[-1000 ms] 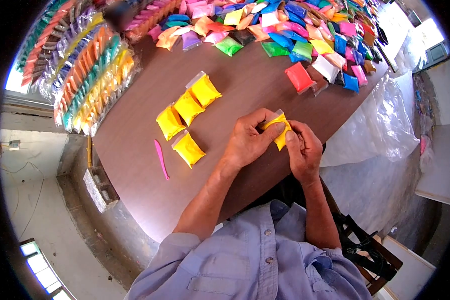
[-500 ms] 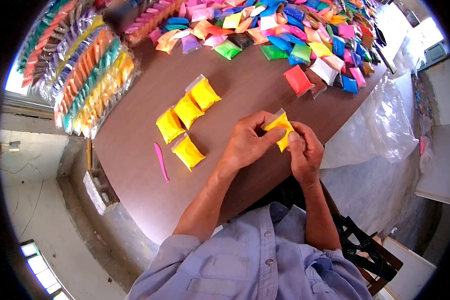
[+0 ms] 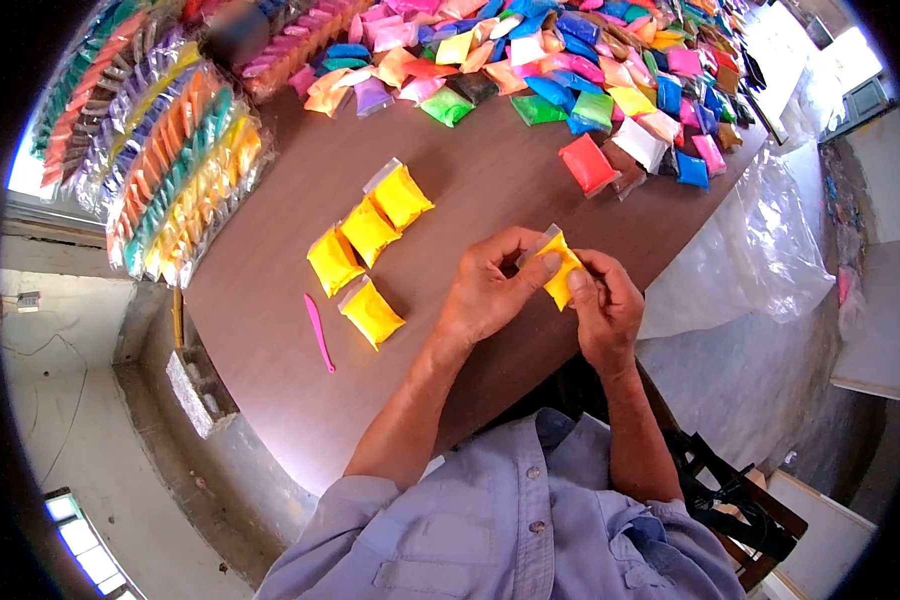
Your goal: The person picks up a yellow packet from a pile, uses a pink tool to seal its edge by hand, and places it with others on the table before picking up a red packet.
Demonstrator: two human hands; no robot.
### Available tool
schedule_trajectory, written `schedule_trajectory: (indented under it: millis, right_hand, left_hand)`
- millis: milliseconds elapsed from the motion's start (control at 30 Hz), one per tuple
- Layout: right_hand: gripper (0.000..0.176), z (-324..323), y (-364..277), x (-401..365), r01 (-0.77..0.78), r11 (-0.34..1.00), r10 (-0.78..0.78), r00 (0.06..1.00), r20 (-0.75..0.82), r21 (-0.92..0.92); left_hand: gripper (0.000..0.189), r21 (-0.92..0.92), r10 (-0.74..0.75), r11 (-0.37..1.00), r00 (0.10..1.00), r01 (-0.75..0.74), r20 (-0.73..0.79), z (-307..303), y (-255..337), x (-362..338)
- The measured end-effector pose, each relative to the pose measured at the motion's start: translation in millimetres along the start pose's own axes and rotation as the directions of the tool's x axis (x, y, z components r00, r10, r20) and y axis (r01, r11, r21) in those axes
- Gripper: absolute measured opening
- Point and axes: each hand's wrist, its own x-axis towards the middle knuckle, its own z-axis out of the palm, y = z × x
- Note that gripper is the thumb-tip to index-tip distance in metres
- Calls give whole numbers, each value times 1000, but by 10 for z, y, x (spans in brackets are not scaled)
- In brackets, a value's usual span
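Observation:
Between my two hands is a small yellow packet [image 3: 560,283] in a clear bag, held over the table near its front edge. My left hand [image 3: 492,285] pinches it from the left, thumb across its face. On the other side, the thumb and fingers of my right hand [image 3: 608,305] are closed on its right edge. To the left lie several more yellow packets [image 3: 370,230] in a slanting row, with a single yellow packet [image 3: 373,314] just below them. A pink plastic tool [image 3: 319,334], slim with a narrowed end, rests left of that one.
A large heap of packets in many colours [image 3: 570,60] covers the table's far side. Strips of bagged packets [image 3: 185,165] hang or lie at the far left. A red packet [image 3: 589,163] sits at the heap's near edge. Clear plastic sheeting [image 3: 745,255] hangs off the right side.
Both hands keep hold of the yellow packet, and it is turned slightly between the fingers. The view has shifted a little; the packets on the table have stayed in place.

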Motion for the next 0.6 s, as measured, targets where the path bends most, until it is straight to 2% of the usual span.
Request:
schedule_trajectory:
  millis: [100,200,333,400,533,600]
  right_hand:
    - [25,27,-12,5,10,999,-9,1000,21,-38]
    - [24,27,-18,4,19,998,-18,999,27,-56]
    - [24,-8,44,-4,-24,1000,24,1000,7,-15]
    - [24,10,72,3,44,999,-44,999,12,25]
    - [23,-1,102,6,72,997,-71,997,37,-17]
    - [22,-18,66,12,40,997,-35,996,78,-67]
  left_hand:
    - [21,41,-4,999,1000,4,9,-58,-59,3]
    - [20,-23,33,999,999,-33,18,-71,-93,8]
    - [17,-55,-15,998,1000,15,7,4,6,9]
    - [17,-83,-18,996,1000,18,-4,17,-15,20]
    - [16,-25,2,1000,1000,-2,-24,-17,-69,5]
    - [16,0,17,1000,999,-17,-30,-19,-57,0]
